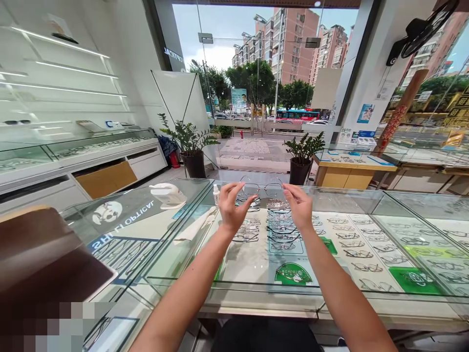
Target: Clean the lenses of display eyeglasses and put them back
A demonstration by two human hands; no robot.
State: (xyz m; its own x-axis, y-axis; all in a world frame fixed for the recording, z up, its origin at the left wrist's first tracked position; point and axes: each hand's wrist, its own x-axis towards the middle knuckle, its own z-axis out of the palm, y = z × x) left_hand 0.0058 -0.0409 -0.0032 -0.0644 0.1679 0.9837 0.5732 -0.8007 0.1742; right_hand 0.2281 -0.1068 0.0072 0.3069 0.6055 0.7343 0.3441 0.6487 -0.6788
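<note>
A long glass worktop (pixel 252 266) has rows of spectacles (pixel 283 229) inside it. Up over it, the left hand (pixel 232 205) and right hand (pixel 299 205) are apart, each pinching one side of a thin pair of glasses (pixel 261 188). The pair looks very light, a little bendy and easy to break. Its outer edges seem the best place to hold, away from the smooth lenses (pixel 273 190).

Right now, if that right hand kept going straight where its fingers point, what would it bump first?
The right hand would probably meet the thin-rimmed eyeglasses first: they're right at its fingertips. Past them, depth is hard to judge.
</note>
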